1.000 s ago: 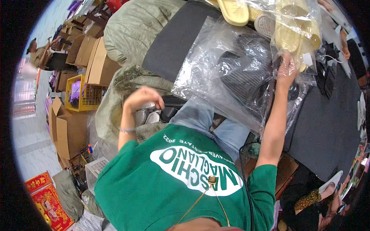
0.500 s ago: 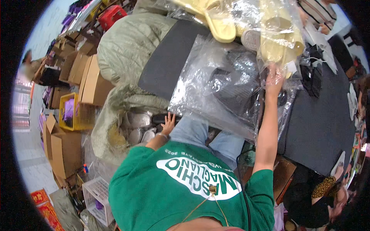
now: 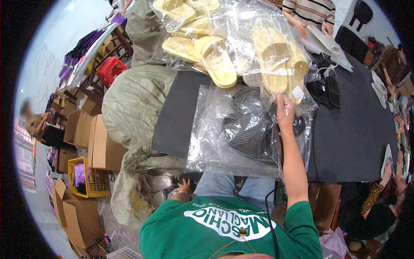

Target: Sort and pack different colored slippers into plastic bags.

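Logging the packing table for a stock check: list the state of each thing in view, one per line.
right hand: raised over the table, pinching a clear bag
bag of yellow slippers: held by the right hand, sealed or not cannot tell
clear bag of dark slippers: lying flat on the table
left hand: down in the sack, open
grey sack: mouth open
yellow crate: partly filled

bright, even light; warped fisheye edges

dark table (image 3: 353, 134) | cardboard boxes (image 3: 92, 140) at left | yellow crate (image 3: 92, 183) | pale floor (image 3: 45, 64)
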Tool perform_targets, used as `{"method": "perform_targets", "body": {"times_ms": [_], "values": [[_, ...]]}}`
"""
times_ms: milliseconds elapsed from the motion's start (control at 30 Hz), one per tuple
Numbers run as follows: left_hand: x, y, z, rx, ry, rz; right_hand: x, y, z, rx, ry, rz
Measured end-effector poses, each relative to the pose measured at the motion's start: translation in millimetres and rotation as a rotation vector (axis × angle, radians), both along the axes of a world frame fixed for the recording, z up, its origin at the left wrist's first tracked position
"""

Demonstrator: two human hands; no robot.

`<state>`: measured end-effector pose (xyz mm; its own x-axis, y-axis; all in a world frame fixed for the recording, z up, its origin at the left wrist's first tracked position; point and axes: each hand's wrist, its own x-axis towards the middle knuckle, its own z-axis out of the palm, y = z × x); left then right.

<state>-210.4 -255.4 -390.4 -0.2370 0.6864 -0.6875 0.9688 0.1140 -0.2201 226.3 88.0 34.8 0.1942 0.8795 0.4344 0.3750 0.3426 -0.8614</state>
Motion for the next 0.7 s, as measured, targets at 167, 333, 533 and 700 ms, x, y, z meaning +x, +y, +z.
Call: {"method": "perform_targets", "body": {"times_ms": [167,333,533,700], "values": [[-4,-2,14,0.198,-0.135,0.108,-1,0,5,0.052,-0.098,-0.040],[-15,34,21,0.063,-0.101,-0.031,-10,0,11,0.102,-0.112,-0.066],[-17,11,-5,0.159,-0.096,-0.213,-4,7,-6,0.081,-0.119,-0.069],[4,10,-26,0.157,-0.269,-0.068,2,3,-8,0.055,-0.156,-0.086]]}}
